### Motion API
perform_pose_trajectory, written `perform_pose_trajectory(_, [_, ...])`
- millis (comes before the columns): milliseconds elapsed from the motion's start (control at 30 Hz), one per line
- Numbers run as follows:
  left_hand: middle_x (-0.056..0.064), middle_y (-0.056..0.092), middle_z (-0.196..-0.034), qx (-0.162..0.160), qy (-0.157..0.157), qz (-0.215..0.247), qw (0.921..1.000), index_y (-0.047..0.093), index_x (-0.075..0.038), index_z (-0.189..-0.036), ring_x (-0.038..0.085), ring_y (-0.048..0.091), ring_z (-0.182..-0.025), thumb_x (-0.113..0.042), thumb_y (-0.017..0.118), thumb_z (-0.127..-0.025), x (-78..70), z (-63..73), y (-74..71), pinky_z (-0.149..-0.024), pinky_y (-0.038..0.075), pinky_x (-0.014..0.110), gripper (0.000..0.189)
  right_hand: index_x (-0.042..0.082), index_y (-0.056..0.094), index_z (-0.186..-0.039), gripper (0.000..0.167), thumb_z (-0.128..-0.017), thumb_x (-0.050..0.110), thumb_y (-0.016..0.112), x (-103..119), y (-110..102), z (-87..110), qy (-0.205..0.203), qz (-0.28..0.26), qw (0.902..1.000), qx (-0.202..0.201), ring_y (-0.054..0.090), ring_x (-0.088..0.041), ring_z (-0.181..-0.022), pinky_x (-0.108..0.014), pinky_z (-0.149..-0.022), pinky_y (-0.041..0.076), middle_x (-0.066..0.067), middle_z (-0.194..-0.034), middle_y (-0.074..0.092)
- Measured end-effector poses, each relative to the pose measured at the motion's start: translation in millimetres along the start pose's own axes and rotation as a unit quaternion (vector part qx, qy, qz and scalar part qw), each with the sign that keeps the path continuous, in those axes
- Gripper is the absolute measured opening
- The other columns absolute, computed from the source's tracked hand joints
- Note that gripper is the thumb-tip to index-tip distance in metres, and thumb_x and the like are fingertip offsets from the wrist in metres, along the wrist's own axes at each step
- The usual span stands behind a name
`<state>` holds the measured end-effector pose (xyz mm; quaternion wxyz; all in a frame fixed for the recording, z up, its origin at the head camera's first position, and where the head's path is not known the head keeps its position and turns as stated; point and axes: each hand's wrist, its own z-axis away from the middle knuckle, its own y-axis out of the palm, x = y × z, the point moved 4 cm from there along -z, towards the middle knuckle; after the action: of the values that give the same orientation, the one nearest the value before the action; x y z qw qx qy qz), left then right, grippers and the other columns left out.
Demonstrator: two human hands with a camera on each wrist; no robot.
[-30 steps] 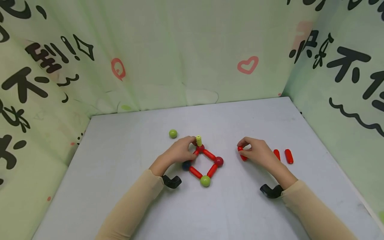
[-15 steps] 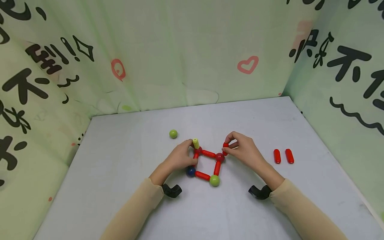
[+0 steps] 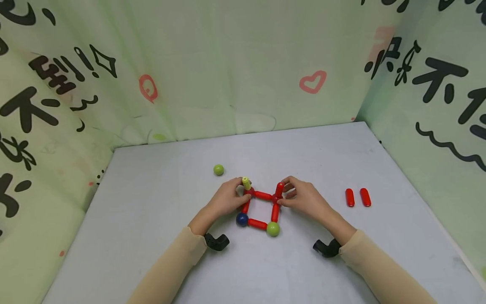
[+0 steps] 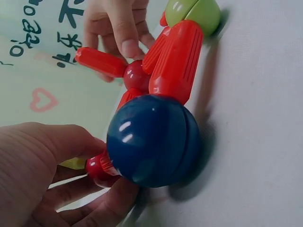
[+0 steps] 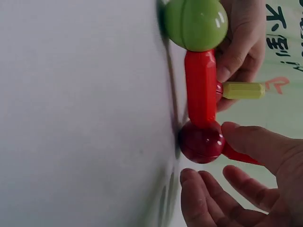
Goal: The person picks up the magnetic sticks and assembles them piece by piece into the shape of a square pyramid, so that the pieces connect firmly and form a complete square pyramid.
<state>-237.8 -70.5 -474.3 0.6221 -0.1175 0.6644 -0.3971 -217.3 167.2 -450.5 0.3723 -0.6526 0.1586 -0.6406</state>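
A square toy frame of red rods and balls lies on the table; its near corners are a blue ball (image 3: 242, 219) and a green ball (image 3: 273, 229). My left hand (image 3: 227, 197) grips the frame at its far-left red ball (image 5: 219, 91), from which a yellow rod (image 3: 246, 183) sticks up. On the far-right red ball (image 5: 202, 142) stands a red rod (image 3: 280, 188). Around that corner is my right hand (image 3: 305, 196), its thumb against the ball and the rod's base. Its other fingers are spread apart from the ball in the right wrist view.
Two loose red rods (image 3: 350, 197) lie side by side on the right of the white table (image 3: 171, 177). A loose green ball (image 3: 218, 169) sits beyond the left hand. Printed green curtains (image 3: 228, 76) hang behind the table and at both sides.
My right hand has carried a red rod leftward to the frame's far-right ball, where it now stands, and its fingers have loosened. The frame has turned slightly under my left hand.
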Motion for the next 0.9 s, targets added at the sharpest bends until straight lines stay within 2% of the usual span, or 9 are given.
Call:
perform_pose_trajectory(100, [0.009, 0.067, -0.126, 0.002, 0.001, 0.019, 0.9998, 0.066, -0.011, -0.130, 0.016, 0.056, -0.070, -0.017, 0.070, -0.099, 2.5, 1.1, 0.8, -0.062, 0.051, 0.026, 0.032, 0.007, 0.066, -0.121, 0.034, -0.091, 0.020, 0.079, -3, 7, 0.5, 0.000, 0.013, 0.9997, 0.019, 0.072, -0.020, -0.088, -0.034, -0.078, 0.058, -0.012, -0.112, 0.074])
perform_pose_trajectory(233, [0.009, 0.067, -0.123, -0.003, 0.009, 0.023, 0.9997, 0.066, -0.011, -0.130, 0.014, 0.054, -0.069, -0.016, 0.068, -0.100, 2.5, 2.5, 0.2, -0.061, 0.049, 0.023, 0.031, 0.008, 0.071, -0.114, 0.026, -0.092, 0.019, 0.078, -4, 9, 0.3, -0.009, 0.001, 0.9998, 0.016, 0.071, -0.017, -0.085, -0.030, -0.074, 0.056, -0.009, -0.108, 0.075])
perform_pose_trajectory(433, [0.008, 0.069, -0.117, -0.011, 0.016, 0.012, 0.9997, 0.067, -0.009, -0.124, 0.014, 0.054, -0.071, -0.015, 0.068, -0.100, 0.6, 4.7, -1.8, -0.063, 0.048, 0.024, 0.025, 0.008, 0.071, -0.116, 0.027, -0.093, 0.018, 0.076, -2, 7, -3.5, 0.001, 0.001, 0.9998, 0.021, 0.071, -0.017, -0.085, -0.031, -0.075, 0.055, -0.011, -0.109, 0.074])
perform_pose_trajectory(667, [0.006, 0.068, -0.112, -0.011, 0.027, -0.012, 0.9995, 0.069, -0.009, -0.125, 0.014, 0.056, -0.074, -0.013, 0.069, -0.099, -2.7, 7.0, -2.1, -0.066, 0.049, 0.023, 0.026, 0.005, 0.069, -0.120, 0.032, -0.093, 0.020, 0.076, -1, 8, -7.9, 0.015, 0.005, 0.9992, 0.036, 0.070, -0.020, -0.088, -0.030, -0.075, 0.057, -0.015, -0.114, 0.072])
perform_pose_trajectory(900, [0.007, 0.067, -0.112, -0.008, 0.032, -0.019, 0.9993, 0.069, -0.009, -0.123, 0.015, 0.057, -0.077, -0.013, 0.068, -0.100, -4.0, 9.7, -1.8, -0.070, 0.050, 0.024, 0.024, 0.005, 0.069, -0.121, 0.033, -0.092, 0.020, 0.077, -2, 8, -10.6, 0.018, 0.004, 0.9989, 0.043, 0.070, -0.022, -0.090, -0.032, -0.076, 0.058, -0.015, -0.114, 0.073])
